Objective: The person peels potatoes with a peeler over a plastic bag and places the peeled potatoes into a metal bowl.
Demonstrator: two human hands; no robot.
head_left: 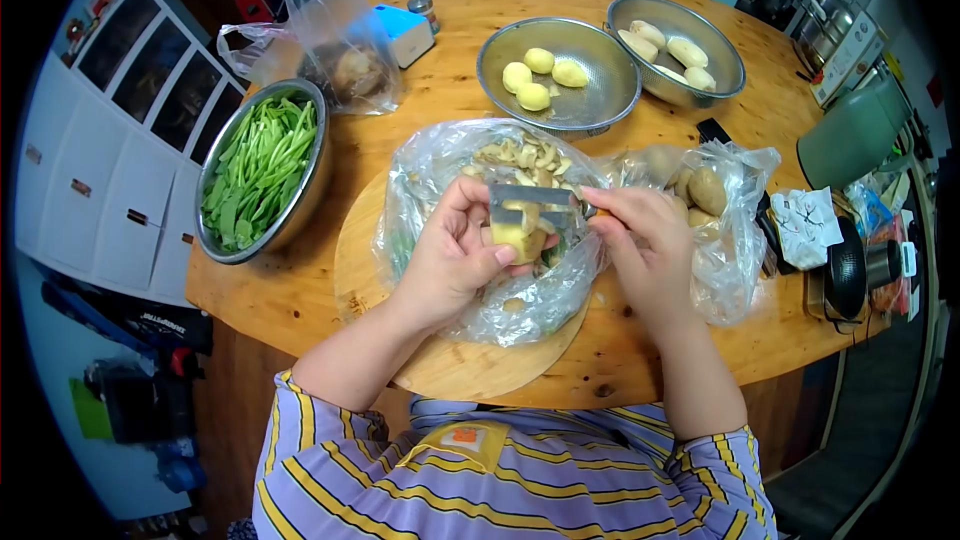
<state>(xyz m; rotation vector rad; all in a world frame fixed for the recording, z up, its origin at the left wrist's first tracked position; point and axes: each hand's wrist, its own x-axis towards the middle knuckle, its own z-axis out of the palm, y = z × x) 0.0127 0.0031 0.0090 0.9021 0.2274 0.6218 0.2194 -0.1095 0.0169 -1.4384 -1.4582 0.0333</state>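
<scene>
My left hand (pixel 462 245) grips a partly peeled potato (pixel 518 240), its yellow flesh showing on the side toward me. In my right hand (pixel 645 240) is a small knife (pixel 530 196) with a broad grey blade and an orange handle. The blade lies across the top of the potato, and a strip of peel shows by it. Below both hands spreads an open clear plastic bag (pixel 440 155) with many peelings (pixel 520 152) in it. It rests on a round wooden board (pixel 500 365).
Beyond the bag are a metal colander (pixel 600 112) with several peeled potatoes (pixel 540 61) and a bowl (pixel 735 80) of pale peeled pieces. Unpeeled potatoes (pixel 706 190) sit in a plastic bag at right. Leafy greens (pixel 255 170) fill a metal bowl (pixel 318 155) at left.
</scene>
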